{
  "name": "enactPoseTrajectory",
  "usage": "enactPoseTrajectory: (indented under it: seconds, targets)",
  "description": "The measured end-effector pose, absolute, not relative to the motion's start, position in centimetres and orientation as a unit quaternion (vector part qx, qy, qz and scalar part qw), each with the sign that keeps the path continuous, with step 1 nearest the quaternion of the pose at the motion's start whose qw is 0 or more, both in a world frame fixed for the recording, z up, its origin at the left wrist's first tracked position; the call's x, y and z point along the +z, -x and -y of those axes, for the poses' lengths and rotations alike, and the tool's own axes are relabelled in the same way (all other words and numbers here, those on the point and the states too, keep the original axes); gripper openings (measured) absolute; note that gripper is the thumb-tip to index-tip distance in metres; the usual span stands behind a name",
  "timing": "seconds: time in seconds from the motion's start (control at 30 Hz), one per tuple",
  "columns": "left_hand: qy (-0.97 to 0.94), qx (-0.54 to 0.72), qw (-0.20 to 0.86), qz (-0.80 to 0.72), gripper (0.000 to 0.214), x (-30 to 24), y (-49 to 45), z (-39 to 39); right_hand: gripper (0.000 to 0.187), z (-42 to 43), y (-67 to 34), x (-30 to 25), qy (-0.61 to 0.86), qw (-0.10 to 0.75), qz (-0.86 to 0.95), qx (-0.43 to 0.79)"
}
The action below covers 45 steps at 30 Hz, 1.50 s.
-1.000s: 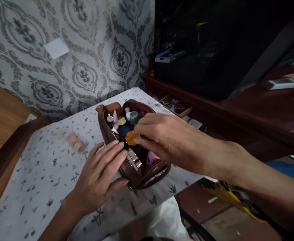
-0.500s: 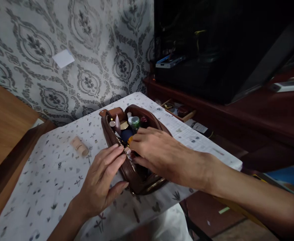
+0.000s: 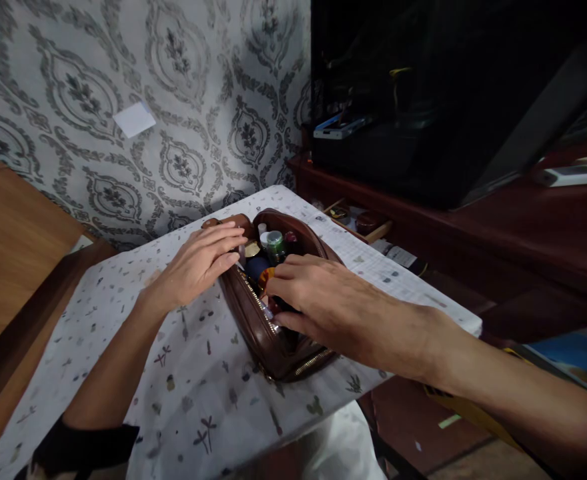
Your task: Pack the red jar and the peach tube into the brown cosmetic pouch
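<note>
On the left, here's the left hand, palm down, fingers stretched out and thumb held apart, right at the left rim of the brown bag; whether it presses on it, I can't tell. Sorting through the contents looks like the step in hand, and I'd say the next move calls for a firm rim and fingertips kept clear of the zip teeth.

Across to the bag itself: it sits wide open on the patterned surface, smooth, dark, leathery, its gold-toned zip running down the left edge. It's packed! A gold-coloured disc, a dark blue round piece, a bit of amber, then a green-topped container standing tall.

And on the right, the right hand dips into the opening, fingers curled, thumb low by the zip. Is it pinching anything? Can't tell; the knuckles hide it.
</note>
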<state>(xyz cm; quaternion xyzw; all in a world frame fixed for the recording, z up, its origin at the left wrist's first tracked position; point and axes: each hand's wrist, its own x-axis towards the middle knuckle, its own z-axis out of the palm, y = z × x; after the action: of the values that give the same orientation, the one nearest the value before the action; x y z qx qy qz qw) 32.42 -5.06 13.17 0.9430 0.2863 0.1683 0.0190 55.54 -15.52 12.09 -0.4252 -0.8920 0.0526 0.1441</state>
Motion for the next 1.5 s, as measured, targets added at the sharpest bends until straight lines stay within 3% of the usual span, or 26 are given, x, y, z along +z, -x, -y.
enactPoseTrajectory:
  seconds: [0.17, 0.43, 0.7, 0.97, 1.1, 1.33, 1.5]
  targets:
    - [-0.942, 0.123, 0.019, -0.312, 0.064, 13.3, -33.4, 3.3, 0.004, 15.6, -55.9, 11.6, 0.423, 0.157, 0.891, 0.054]
    - [-0.935, 0.111, 0.048, -0.333, 0.049, 13.8, -34.7, 1.7, 0.008, 16.0, -56.1, 11.4, 0.440, 0.149, 0.883, 0.062]
    - [-0.938, 0.171, 0.081, -0.291, 0.039, 13.1, -35.0, 1.3, 0.007, 16.4, -56.2, 11.5, 0.443, 0.155, 0.881, 0.060]
    - [-0.902, 0.283, 0.099, -0.312, 0.047, 11.4, -33.5, 2.4, 0.008, 16.5, -56.7, 10.6, 0.416, 0.211, 0.884, 0.034]
    - [-0.854, 0.355, 0.059, -0.375, 0.053, 9.2, -30.3, 3.8, 0.009, 17.3, -56.8, 10.9, 0.405, 0.250, 0.878, 0.044]
    - [-0.761, 0.322, -0.023, -0.562, 0.066, 3.3, -21.1, 3.2, 0.019, 20.7, -52.7, 10.3, 0.281, 0.443, 0.844, 0.114]
    - [-0.725, 0.253, 0.051, -0.639, 0.064, -0.2, -17.2, 1.3, 0.017, 20.8, -46.2, 6.3, 0.235, 0.380, 0.877, 0.179]
